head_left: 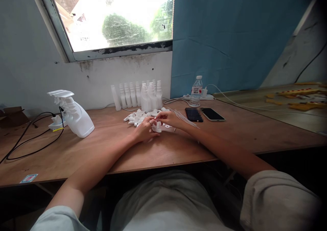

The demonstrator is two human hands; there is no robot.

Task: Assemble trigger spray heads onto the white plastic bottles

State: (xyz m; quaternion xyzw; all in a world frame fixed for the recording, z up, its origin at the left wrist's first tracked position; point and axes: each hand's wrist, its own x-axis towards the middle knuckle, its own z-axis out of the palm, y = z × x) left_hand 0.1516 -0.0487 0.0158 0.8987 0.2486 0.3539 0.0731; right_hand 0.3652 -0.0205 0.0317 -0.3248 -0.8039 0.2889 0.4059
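Observation:
My left hand [145, 131] is closed around a white spray trigger head [156, 127], low over the table. The fingers of my right hand [169, 118] are pinched together at the top of that trigger head; whatever lies between their tips is too small to make out. Just behind my hands is a pile of white trigger heads [136, 118]. Small white ring washers [167, 126] lie beneath my right wrist. Thin white tubes [185, 118] are bunched to the right, partly behind my right forearm.
White bottles [146, 99] without heads stand along the wall. A large spray bottle [80, 120] with its trigger head leans on the left, beside black cables [38, 151]. On the right are a water bottle [196, 93], two phones [214, 114] and a power strip [208, 97].

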